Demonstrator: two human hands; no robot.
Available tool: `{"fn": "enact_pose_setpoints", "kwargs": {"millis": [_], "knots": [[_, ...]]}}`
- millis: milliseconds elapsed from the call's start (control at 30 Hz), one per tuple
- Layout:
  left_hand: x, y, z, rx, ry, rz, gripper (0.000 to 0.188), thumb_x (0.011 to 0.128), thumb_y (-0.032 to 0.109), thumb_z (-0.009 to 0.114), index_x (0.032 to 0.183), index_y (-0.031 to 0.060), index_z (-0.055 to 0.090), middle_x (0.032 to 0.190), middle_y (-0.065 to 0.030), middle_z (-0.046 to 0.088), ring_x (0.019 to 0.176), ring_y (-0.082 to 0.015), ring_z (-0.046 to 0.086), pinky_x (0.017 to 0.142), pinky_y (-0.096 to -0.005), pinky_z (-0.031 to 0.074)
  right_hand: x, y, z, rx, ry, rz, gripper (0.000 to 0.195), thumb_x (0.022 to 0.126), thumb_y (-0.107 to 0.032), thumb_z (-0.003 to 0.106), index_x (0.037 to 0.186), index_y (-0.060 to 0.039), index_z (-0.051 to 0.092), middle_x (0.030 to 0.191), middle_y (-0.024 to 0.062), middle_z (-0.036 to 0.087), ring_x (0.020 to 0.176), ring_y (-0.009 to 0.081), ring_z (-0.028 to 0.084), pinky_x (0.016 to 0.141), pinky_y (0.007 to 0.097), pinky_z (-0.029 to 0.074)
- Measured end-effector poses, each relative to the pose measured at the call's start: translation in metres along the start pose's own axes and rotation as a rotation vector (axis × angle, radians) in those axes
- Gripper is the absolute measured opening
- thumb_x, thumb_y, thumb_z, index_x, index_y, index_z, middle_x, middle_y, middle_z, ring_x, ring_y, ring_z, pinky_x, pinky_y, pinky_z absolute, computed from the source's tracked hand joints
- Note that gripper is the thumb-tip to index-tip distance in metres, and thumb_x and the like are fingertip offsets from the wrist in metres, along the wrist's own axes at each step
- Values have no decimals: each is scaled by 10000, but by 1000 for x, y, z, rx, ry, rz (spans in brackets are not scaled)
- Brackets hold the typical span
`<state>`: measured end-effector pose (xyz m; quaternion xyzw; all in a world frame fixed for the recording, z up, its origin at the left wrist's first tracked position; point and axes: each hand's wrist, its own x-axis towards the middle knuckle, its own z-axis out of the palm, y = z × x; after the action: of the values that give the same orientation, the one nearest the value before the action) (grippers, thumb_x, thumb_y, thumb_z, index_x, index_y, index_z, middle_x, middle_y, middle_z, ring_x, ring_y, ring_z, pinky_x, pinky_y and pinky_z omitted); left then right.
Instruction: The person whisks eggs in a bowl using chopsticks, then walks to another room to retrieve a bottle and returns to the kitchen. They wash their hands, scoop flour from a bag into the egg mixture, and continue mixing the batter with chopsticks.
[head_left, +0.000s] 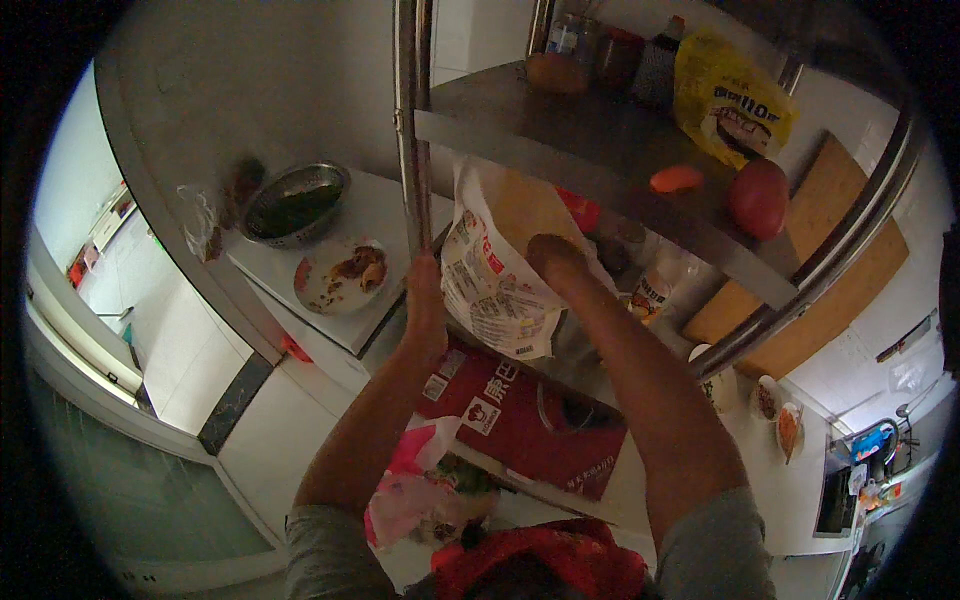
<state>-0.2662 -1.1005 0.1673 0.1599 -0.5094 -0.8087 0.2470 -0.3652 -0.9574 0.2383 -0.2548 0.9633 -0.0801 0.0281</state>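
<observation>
A large white printed bag (487, 292) with its mouth open stands on the lower level of a metal shelf rack. My right hand (556, 259) reaches into the mouth of this bag; the fingers are hidden inside, so what they touch cannot be told. My left hand (426, 300) is at the rack's upright metal post (415, 180), just left of the bag, with its fingers mostly out of sight. Below the bag lies a red cardboard box (525, 420) with printing.
Above my hands the metal shelf (540, 127) holds a yellow packet (735, 105), a red round item (759, 199) and bottles. At left, a white surface (367, 191) carries a metal colander (296, 206) of greens and a plate of food (341, 277). Wooden boards (847, 247) lean at right.
</observation>
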Motion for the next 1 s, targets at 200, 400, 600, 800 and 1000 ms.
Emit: {"fn": "enact_pose_setpoints", "kwargs": {"millis": [200, 400, 600, 800, 1000], "knots": [[-4, -16, 17, -88, -166, -285, 585, 882, 488, 283, 1298, 77, 268, 1261, -98, 370, 1116, -231, 381, 905, -363, 310, 27, 29, 55, 255, 35, -38, 293, 712, -222, 554, 817, 48, 597, 824, 235, 588, 764, 362, 579, 668, 418, 448], [-5, -14, 27, -171, -194, -309, 569, 876, 500, 316, 1247, 71, 364, 1165, -65, 467, 994, -194, 477, 810, -351, 373, 17, 31, 72, 507, 107, 22, 314, 728, -232, 556, 848, 56, 580, 850, 235, 577, 793, 374, 559, 705, 419, 430], [5, -20, 28, -55, -108, -303, 638, 853, 563, 283, 1255, 73, 360, 1140, -77, 480, 995, -220, 465, 822, -390, 355, -15, 21, 50, 589, 124, -131, 303, 707, -221, 560, 837, 50, 596, 821, 221, 589, 714, 325, 573, 649, 383, 437], [28, -22, 21, 88, -148, -278, 649, 854, 518, 333, 1289, 42, 262, 1215, -164, 395, 1023, -279, 473, 751, -383, 433, -12, 25, 59, 627, 164, -202, 267, 695, -193, 576, 816, 43, 601, 749, 210, 596, 642, 291, 580, 606, 363, 445], [36, 29, 74, 603, 32, 385, 526, 771, 337, 552, 1133, -6, 382, 1081, -188, 463, 985, -316, 486, 765, -416, 428, -9, 28, 59, 642, 167, -164, 229, 711, -170, 568, 808, 34, 599, 716, 199, 587, 625, 269, 575, 602, 355, 449]]}}
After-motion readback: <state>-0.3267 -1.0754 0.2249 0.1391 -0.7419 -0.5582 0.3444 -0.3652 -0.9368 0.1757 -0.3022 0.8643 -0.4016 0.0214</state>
